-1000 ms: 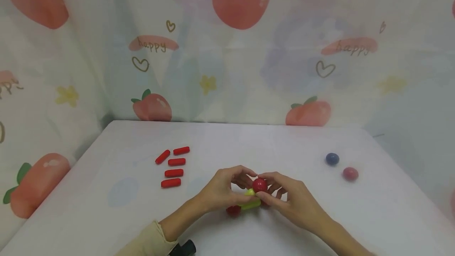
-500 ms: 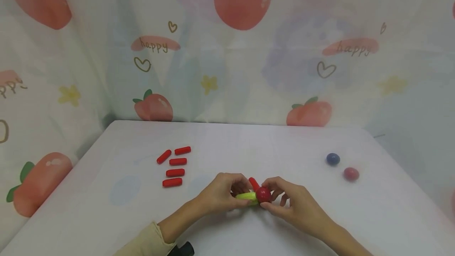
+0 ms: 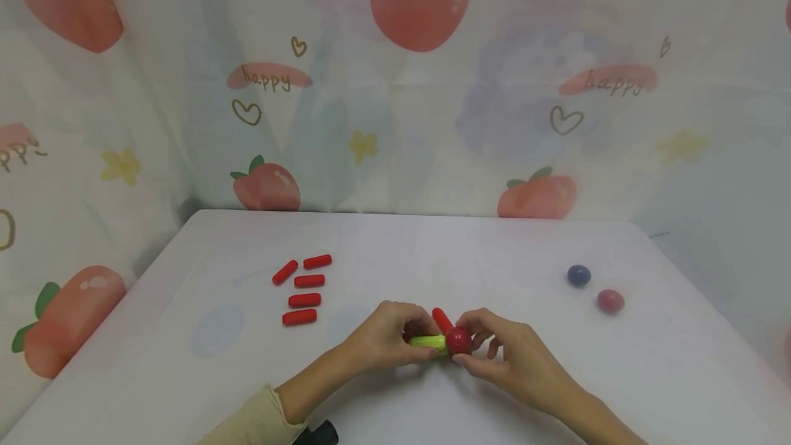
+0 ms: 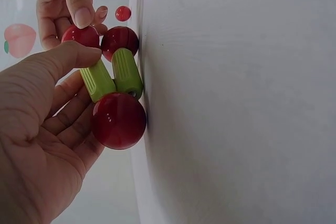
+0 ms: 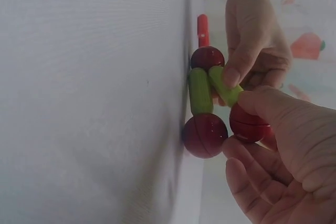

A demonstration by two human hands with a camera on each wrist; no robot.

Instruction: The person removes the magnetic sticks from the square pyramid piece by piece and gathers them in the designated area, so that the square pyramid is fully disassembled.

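My left hand pinches a yellow-green rod between thumb and fingers. My right hand holds a glossy red ball at that rod's right end. A second green rod lies beside it on the table side, with another red ball at its right end. At the left ends of both rods is a larger-looking red ball, seen in the left wrist view. Behind the held ball a red rod pokes out in the head view; whether it is joined on cannot be told.
Several loose red rods lie on the white table at left. A blue ball and a pinkish-red ball rest at right. Patterned cloth hangs behind. A dark object sits by the left sleeve.
Over the first half second the held red ball came down and slightly right, the green rod levelled out, and the red rod came into sight. Since then almost nothing has moved.
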